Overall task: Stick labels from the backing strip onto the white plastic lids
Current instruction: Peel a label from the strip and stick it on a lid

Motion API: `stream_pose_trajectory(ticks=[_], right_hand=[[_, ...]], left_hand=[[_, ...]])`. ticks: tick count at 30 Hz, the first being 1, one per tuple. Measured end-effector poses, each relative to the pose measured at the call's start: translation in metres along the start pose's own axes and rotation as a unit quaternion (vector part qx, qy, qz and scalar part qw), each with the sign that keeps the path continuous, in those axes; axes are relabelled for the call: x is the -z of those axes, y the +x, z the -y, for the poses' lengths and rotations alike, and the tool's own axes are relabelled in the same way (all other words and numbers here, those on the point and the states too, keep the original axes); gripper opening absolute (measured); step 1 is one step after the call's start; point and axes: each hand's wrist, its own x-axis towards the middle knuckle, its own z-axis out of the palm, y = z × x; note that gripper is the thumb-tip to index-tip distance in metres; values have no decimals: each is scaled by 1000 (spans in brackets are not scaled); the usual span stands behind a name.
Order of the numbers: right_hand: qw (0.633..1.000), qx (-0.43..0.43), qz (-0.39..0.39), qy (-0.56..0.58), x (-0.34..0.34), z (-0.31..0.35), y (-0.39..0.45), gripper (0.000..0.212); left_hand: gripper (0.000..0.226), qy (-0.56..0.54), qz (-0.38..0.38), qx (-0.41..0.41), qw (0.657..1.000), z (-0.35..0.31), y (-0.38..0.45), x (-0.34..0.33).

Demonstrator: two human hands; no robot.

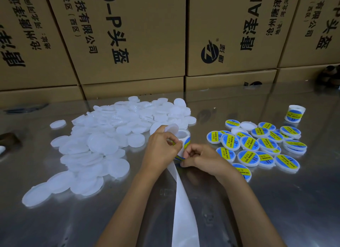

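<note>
On my left a big heap of plain white lids [103, 142] spreads over the shiny table [276, 200]. My left hand [161, 149] has its fingers curled around one white lid [172, 129] and the label roll [184, 138]. The bare backing strip [184, 210] trails down toward me. My right hand [200, 156] pinches a label at the roll's lower edge. To the right lie labelled lids [261, 147], with a second roll [294, 113] beyond them. Cardboard boxes [128, 35] stand behind.

Left grip [161, 145] curled, fingertips pinching; right grip [197, 155] curled, pinching close beside it.
</note>
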Motion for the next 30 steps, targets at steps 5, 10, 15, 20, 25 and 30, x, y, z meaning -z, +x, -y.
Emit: stream_pose_trajectory(ticks=[5,10,15,20,25,30], right_hand=[[995,-12,53,85,19,2,-11,23],[955,-16,35,293,30,3,-10,22],[910,6,-32,413,27,8,-6,30],[910,28,-71,408,14,14,-2,17],[916,59,-99,384,4,21,-3,23],[929,95,-149,324,-1,24,-5,21]], left_hand=[[21,-13,0,11,1000,3,1,-1],[18,-32,5,6,999,4,2,1],[15,-127,-17,29,991,-3,1,3],[57,-282,8,59,958,-15,3,15],[51,-403,36,117,907,-25,-1,22],[49,-470,95,144,866,-34,-2,23]])
